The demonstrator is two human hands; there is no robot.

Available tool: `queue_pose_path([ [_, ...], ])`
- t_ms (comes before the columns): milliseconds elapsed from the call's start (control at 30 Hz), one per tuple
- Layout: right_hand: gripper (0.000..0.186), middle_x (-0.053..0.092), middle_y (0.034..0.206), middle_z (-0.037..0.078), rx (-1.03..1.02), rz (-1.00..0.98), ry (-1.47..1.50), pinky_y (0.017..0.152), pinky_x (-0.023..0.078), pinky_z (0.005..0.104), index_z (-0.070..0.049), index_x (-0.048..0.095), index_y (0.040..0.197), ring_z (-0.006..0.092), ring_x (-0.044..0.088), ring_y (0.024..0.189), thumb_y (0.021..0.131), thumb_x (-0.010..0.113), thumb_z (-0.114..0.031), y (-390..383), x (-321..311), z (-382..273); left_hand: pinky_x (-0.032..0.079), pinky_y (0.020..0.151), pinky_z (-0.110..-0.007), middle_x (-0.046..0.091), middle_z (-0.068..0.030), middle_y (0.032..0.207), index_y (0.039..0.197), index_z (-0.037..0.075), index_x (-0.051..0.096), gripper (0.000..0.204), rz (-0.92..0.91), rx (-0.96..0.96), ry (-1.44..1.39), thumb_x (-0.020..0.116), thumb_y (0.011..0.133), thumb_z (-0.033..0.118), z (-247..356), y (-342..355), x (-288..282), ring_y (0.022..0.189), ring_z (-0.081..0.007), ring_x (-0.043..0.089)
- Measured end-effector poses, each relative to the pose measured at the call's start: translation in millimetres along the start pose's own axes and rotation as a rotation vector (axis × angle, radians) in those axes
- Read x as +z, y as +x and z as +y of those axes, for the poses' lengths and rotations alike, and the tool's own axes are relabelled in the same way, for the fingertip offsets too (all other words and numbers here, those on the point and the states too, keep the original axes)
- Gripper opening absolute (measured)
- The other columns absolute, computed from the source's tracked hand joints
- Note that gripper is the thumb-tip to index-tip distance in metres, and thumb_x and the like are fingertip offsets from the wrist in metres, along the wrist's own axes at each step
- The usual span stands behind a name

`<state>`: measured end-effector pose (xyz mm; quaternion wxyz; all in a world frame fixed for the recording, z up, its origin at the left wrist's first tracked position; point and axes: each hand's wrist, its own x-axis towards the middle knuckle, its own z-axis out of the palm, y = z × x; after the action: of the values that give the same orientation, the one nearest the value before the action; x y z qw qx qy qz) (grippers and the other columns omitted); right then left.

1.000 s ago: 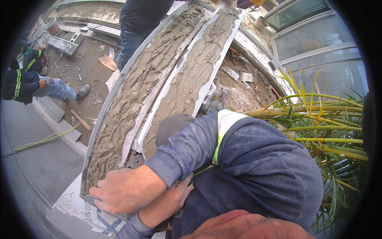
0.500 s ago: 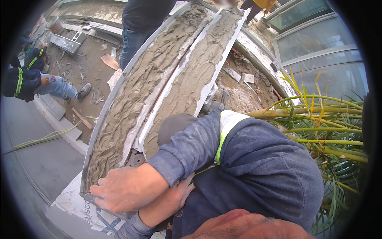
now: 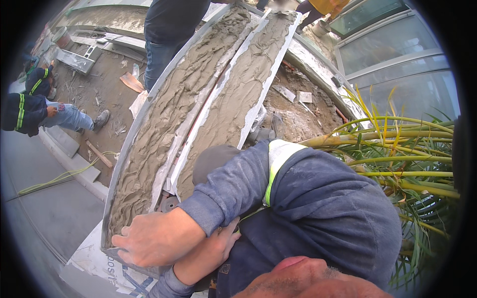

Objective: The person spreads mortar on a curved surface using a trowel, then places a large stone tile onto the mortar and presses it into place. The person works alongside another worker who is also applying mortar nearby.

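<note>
The left hand (image 3: 211,256) is crossing under the right wrist, partly hidden, and I can't tell whether it's gripping anything; the right hand (image 3: 154,238) is curling its fingers, palm out of sight, its grip unclear too, by the near end of the left strip of wet mortar (image 3: 161,134); above, a cut-off person in yellow (image 3: 332,7) is showing more than before

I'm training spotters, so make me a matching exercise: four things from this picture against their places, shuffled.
1. right hand
2. left hand
3. leafy plant
4. yellow-green cord

A. partly on the grey paving
B. near end of the mortar
C. partly beneath the other arm
D. along the picture's right side

Pairs: 1-B; 2-C; 3-D; 4-A
</note>
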<state>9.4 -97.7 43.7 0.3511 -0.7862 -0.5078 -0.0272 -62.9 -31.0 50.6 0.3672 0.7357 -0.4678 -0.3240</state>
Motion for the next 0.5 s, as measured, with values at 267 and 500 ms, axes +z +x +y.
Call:
queue_pose_path([
  [267, 0.046, 0.056, 0.108, 0.022, 0.031, 0.068, -0.065, 0.06, 0.057, 0.0444, 0.007, 0.063, 0.109, 0.032, 0.069, 0.083, 0.081, 0.076, -0.027, -1, -44, 3, 0.051, 0.09, -0.047, 0.063, -0.0259, 0.111, 0.133, 0.005, 0.063, 0.044, -0.051, -0.073, 0.003, 0.074, 0.091, 0.014, 2, 2, -3, 0.104, -0.0449, 0.062],
  [500, 0.065, 0.063, 0.115, 0.023, 0.385, 0.588, -0.077, 0.088, 0.055, 0.0438, 0.004, 0.054, 0.141, 0.0389, 0.067, 0.097, 0.09, 0.077, -0.028, -101, -102, 91, 0.052, 0.089, -0.045, 0.064, -0.0179, 0.109, 0.126, 0.002, 0.065, 0.044, 0.089, 0.076, -0.029, 0.078, 0.085, 0.008, -4, 7, 0, 0.102, -0.0373, 0.063],
])
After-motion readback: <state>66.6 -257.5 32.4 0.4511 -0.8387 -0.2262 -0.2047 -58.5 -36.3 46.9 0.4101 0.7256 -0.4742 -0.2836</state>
